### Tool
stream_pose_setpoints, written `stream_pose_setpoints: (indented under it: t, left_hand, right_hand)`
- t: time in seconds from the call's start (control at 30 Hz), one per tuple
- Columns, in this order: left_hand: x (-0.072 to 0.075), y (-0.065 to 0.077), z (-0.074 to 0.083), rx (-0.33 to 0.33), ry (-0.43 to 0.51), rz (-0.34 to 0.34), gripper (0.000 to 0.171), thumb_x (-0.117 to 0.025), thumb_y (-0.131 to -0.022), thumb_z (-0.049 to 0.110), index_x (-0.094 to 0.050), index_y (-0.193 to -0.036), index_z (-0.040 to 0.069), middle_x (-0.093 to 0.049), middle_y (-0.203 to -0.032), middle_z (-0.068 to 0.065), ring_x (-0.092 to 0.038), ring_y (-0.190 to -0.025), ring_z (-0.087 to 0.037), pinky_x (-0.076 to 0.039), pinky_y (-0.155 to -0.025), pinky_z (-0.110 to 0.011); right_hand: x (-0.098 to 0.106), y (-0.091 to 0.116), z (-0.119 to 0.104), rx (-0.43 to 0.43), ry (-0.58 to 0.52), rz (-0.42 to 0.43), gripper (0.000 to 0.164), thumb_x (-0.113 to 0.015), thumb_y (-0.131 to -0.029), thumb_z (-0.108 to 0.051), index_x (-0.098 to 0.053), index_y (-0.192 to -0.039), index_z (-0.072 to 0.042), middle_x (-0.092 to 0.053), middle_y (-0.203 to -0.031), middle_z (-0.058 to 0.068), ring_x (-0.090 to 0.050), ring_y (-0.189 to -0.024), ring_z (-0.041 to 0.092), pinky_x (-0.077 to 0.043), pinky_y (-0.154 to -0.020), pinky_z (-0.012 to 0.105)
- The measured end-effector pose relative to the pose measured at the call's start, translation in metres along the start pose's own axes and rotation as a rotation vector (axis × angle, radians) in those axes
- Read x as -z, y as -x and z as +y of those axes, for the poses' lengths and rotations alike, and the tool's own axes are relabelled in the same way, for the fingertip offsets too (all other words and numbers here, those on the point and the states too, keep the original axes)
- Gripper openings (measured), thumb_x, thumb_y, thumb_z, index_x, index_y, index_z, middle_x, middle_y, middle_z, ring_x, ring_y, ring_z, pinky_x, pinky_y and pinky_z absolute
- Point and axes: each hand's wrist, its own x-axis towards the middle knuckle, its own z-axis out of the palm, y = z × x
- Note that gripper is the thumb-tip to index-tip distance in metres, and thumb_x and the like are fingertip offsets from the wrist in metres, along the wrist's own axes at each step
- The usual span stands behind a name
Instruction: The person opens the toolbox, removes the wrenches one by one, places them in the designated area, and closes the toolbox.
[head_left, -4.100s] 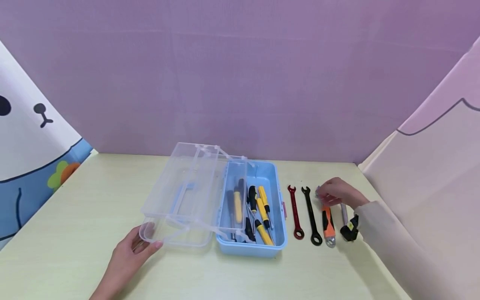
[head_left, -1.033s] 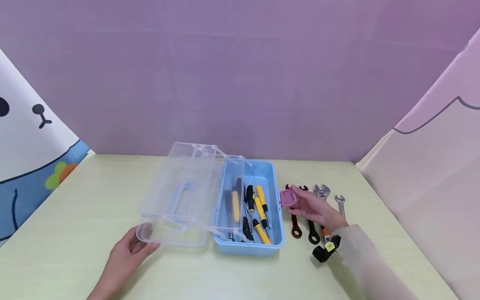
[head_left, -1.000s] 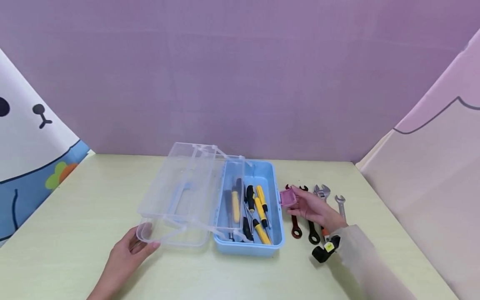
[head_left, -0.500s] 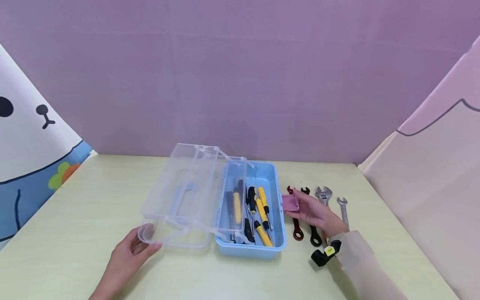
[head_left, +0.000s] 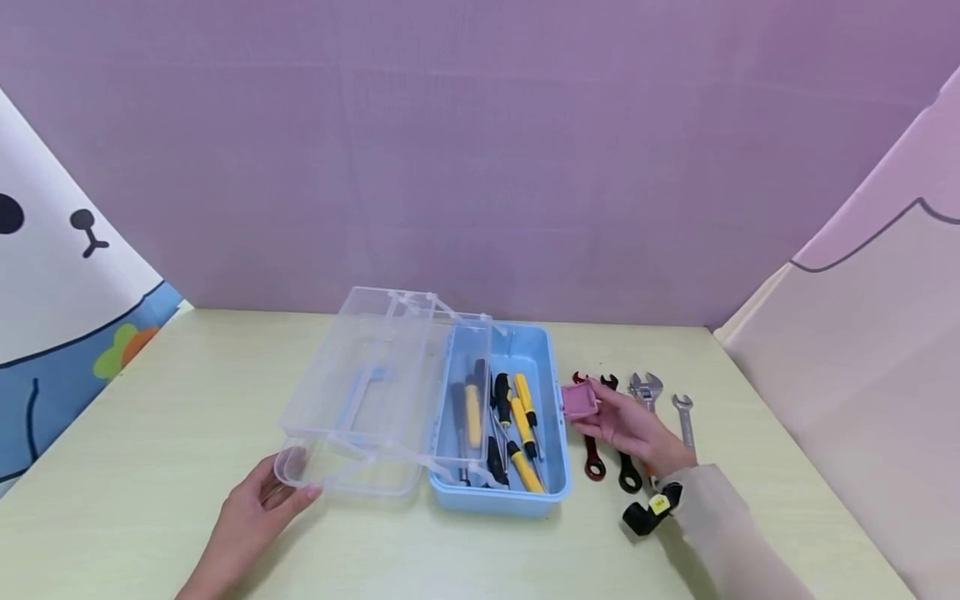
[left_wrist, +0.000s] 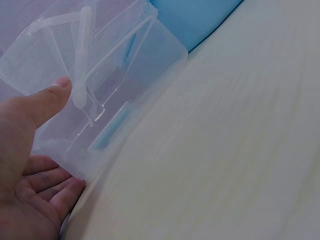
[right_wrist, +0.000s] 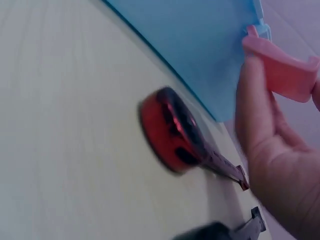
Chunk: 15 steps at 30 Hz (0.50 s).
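A blue toolbox (head_left: pixel 498 500) stands on the table with its clear lid (head_left: pixel 352 392) swung over to the left. My left hand (head_left: pixel 251 517) grips the lid's near left corner, thumb on top and fingers at the lower edge; the left wrist view shows the thumb (left_wrist: pixel 52 97) against the clear plastic. On the box's right wall, a pink latch (head_left: pixel 579 401) sticks out, pinched by my right hand (head_left: pixel 630 429). Inside the box lie several yellow-and-black screwdrivers (head_left: pixel 519 425), some seen through the lid. Beneath the right hand is a red wrench (head_left: pixel 595 465), partly hidden.
Right of the box, a black wrench (head_left: pixel 628 475), an adjustable wrench (head_left: pixel 646 387) with an orange grip and a silver wrench (head_left: pixel 684 417) lie in a row, partly covered by the right arm. A purple backdrop (head_left: pixel 450 167) rises behind the table.
My right hand has left the adjustable wrench and moved left to the pink latch. The latch has tilted slightly within its pinch. My left hand has stayed on the lid.
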Motion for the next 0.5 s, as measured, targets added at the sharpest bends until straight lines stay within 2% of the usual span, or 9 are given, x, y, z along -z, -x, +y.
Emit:
stream_pose_setpoints:
  t: [0.1,0.33,0.5]
  left_hand:
    - [0.0,0.0,0.0,0.0,-0.002,0.0,0.068,-0.065,-0.091,0.028,-0.034,-0.139,-0.008,-0.042,-0.137,-0.037,-0.048,-0.124,-0.045,-0.057,-0.089,-0.026]
    - [0.0,-0.001,0.001,0.026,-0.016,-0.006,0.069,-0.065,-0.092,0.029,-0.033,-0.14,-0.008,-0.041,-0.138,-0.037,-0.047,-0.125,-0.044,-0.056,-0.089,-0.024]
    - [0.0,0.0,0.002,0.027,-0.008,-0.01,0.068,-0.065,-0.092,0.026,-0.033,-0.14,-0.01,-0.041,-0.136,-0.039,-0.048,-0.124,-0.046,-0.057,-0.088,-0.028]
  right_hand:
    - [-0.004,-0.002,0.001,-0.019,0.04,0.033,0.03,-0.035,-0.104,-0.032,-0.046,-0.122,-0.011,-0.064,-0.117,0.007,-0.063,-0.108,0.021,-0.052,-0.099,0.032]
    - [-0.014,-0.01,0.002,-0.033,0.064,0.016,0.034,-0.031,-0.105,-0.035,-0.053,-0.114,-0.011,-0.064,-0.112,0.006,-0.063,-0.102,0.018,-0.054,-0.096,0.03]
    - [-0.016,-0.012,0.006,-0.061,0.011,0.09,0.036,-0.034,-0.105,-0.034,-0.059,-0.108,-0.01,-0.064,-0.108,0.007,-0.064,-0.1,0.017,-0.055,-0.094,0.029]
